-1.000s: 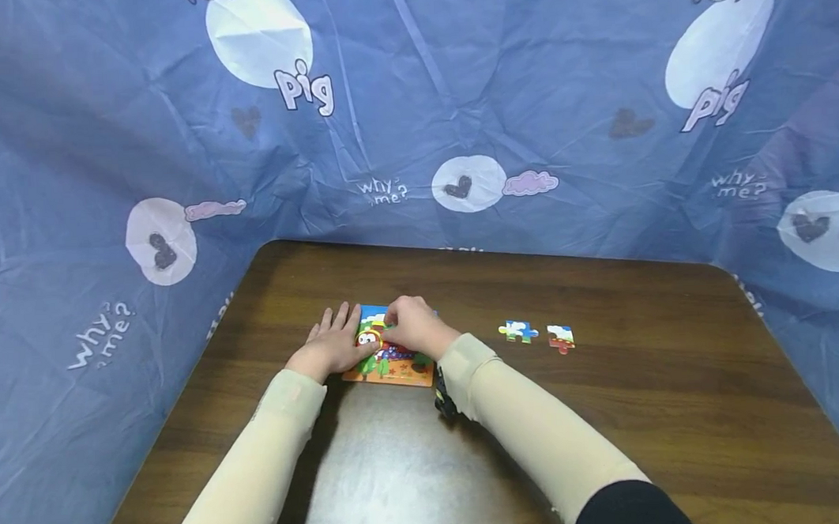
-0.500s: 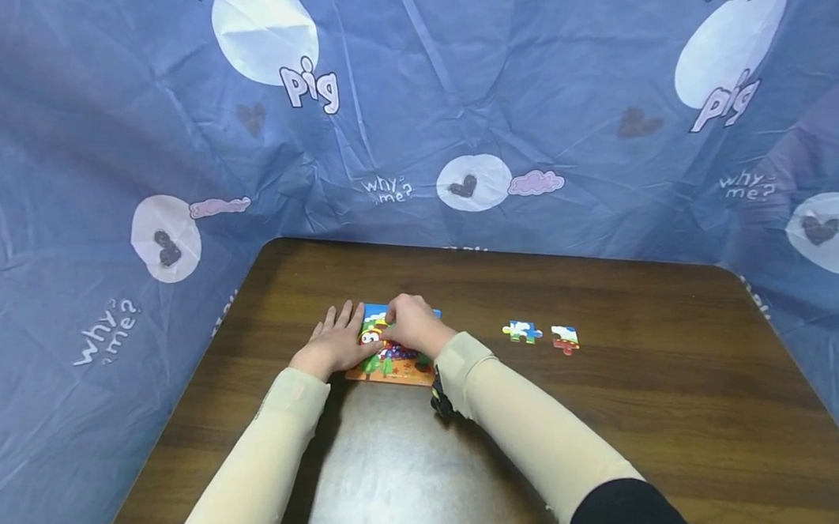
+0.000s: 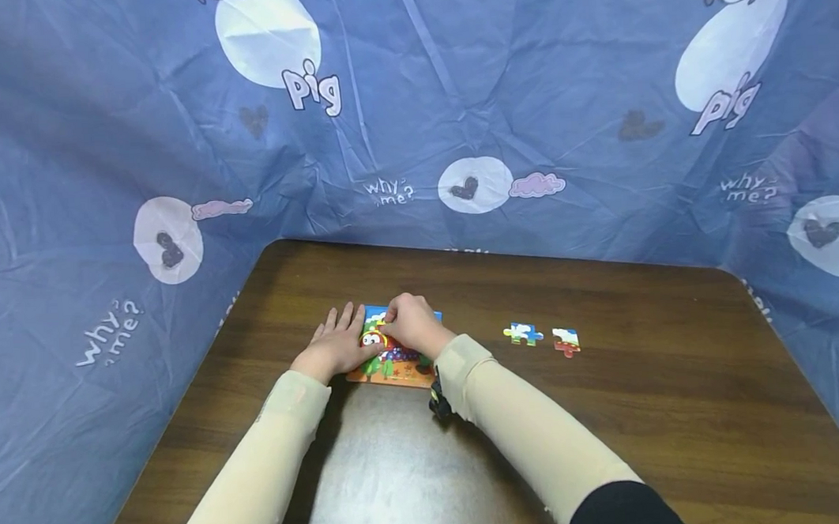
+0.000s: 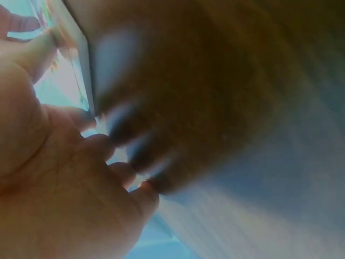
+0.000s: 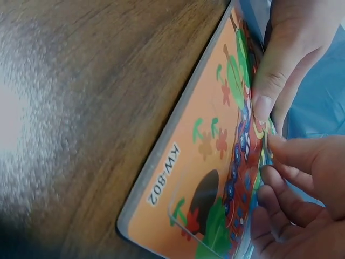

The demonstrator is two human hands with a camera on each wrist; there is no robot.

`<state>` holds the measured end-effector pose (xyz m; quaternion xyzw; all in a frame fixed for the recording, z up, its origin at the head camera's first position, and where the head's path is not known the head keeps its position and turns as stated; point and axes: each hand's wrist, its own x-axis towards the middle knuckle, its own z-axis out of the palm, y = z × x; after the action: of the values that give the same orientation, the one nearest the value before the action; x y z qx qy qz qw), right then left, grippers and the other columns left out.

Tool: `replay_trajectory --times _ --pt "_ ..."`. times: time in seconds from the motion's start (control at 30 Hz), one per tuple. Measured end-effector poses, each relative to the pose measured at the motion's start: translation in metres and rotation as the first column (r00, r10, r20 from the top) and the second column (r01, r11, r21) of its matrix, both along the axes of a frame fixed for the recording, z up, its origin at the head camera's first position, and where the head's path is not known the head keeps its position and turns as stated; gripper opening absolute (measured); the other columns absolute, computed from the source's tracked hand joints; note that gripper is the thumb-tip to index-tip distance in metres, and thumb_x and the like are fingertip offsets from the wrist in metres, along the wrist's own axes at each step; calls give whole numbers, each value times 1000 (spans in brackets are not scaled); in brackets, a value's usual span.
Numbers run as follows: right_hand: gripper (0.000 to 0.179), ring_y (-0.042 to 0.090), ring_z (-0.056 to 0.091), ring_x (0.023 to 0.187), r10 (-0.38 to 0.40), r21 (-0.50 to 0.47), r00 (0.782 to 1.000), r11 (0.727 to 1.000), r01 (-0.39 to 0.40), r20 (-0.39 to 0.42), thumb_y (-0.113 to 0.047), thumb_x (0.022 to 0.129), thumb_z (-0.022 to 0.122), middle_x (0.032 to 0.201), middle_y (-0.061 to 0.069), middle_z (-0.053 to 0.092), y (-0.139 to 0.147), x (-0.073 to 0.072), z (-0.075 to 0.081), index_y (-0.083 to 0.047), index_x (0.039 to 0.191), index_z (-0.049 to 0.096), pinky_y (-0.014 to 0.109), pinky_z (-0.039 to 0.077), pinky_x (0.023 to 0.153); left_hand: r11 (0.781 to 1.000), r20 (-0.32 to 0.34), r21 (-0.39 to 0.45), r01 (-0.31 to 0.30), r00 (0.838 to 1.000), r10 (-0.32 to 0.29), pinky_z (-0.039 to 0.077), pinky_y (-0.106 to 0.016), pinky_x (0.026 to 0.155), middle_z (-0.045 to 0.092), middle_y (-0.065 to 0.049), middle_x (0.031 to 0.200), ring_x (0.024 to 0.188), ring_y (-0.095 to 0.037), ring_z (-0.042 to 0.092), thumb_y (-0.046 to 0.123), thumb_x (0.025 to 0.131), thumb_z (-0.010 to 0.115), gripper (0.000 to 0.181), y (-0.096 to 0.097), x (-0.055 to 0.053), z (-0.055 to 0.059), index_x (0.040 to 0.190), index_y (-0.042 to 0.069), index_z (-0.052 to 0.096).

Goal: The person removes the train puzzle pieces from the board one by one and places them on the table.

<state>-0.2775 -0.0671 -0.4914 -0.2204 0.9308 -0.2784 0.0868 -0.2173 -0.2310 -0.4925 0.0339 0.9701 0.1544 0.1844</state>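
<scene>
A colourful jigsaw puzzle board [image 3: 397, 375], with an orange border and a red cartoon figure, lies flat on the table. My left hand [image 3: 333, 350] is spread at its left edge, thumb across the picture. In the left wrist view the straight fingers lie beside the board's edge [image 4: 84, 73]. My right hand [image 3: 416, 325] is over the upper middle of the puzzle, fingers curled, thumb and fingertips pinching a small puzzle piece at the picture's surface. In the right wrist view the right fingertips [image 5: 274, 145] come close to the left thumb [image 5: 264, 105]; the piece is mostly hidden there.
Two loose puzzle pieces lie on the wooden table [image 3: 648, 408] to the right: a blue, white and green one [image 3: 523, 333] and a red and white one [image 3: 566, 341]. A blue printed cloth [image 3: 562, 128] hangs behind the table and along its sides.
The right fingertips have shifted very slightly on the puzzle, with a bit of yellow showing beside them. The left hand stays put; the whole view has moved a little.
</scene>
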Motion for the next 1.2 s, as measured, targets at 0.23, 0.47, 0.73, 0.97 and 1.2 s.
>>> replay_trajectory --times 0.23,0.47,0.73,0.97,1.2 --pt "21 13 61 73 -29 -41 999 999 28 -27 -23 88 83 71 -7 65 -2 0 -2 -15 71 74 28 51 69 1000 -14 -15 7 1000 -8 9 -61 117 5 -23 167 150 -48 1 58 103 47 90 -2 -1 -4 163 4 9" --pt "24 13 60 71 -33 -59 999 998 32 -23 -24 86 85 68 -7 64 -1 0 -2 -15 68 72 28 50 67 1000 -14 -4 -6 1000 6 8 -61 117 5 -23 167 150 -47 1 59 102 47 91 0 1 -1 163 4 10" --pt "26 16 64 79 -81 -119 996 989 86 46 -16 84 87 81 1 67 -3 3 2 -5 98 69 32 52 76 1000 -16 8 -8 1000 9 8 -60 118 5 -23 167 150 -48 1 58 102 48 90 0 0 -2 163 4 10" --pt "33 14 64 75 -66 -142 993 987 79 94 -15 90 81 83 2 68 -2 5 5 -4 119 73 31 54 70 1000 -2 6 -10 1000 10 6 -59 118 3 -21 167 150 -46 -1 59 102 47 90 0 1 0 164 5 8" --pt "14 15 62 80 -67 -172 997 983 61 -29 -13 96 72 86 0 69 0 3 1 -7 107 78 33 52 76 1000 3 14 -6 1000 6 6 -59 118 3 -23 167 150 -46 -1 56 103 49 90 0 2 1 163 4 8"
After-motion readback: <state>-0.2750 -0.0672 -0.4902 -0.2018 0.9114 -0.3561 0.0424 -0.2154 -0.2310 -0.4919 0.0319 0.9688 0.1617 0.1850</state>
